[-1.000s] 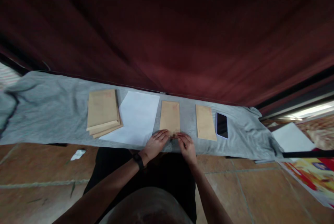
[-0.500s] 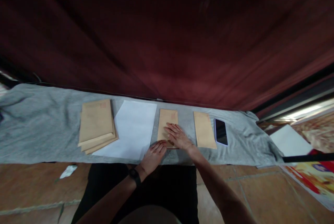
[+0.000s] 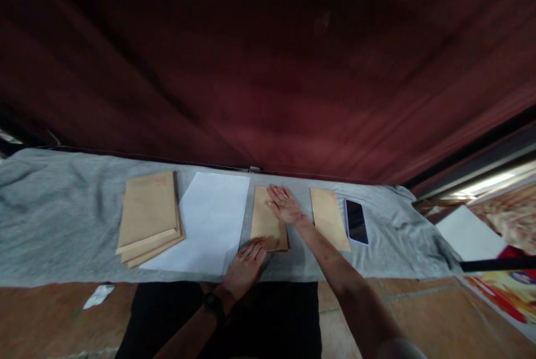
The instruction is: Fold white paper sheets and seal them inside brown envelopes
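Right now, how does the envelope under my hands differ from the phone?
The middle envelope is tan; the phone has a dark screen and pale edge. The envelope looks larger than the phone. Your left hand and right hand touch the envelope; neither touches the phone. Both lie on the grey cloth.

This place seems to be an improvised working corner, perhaps inside a home, although I cannot tell surely, as is shown by the narrow cloth-covered worktop, the dark red fabric behind it, the brownish tiled floor and a personal phone.
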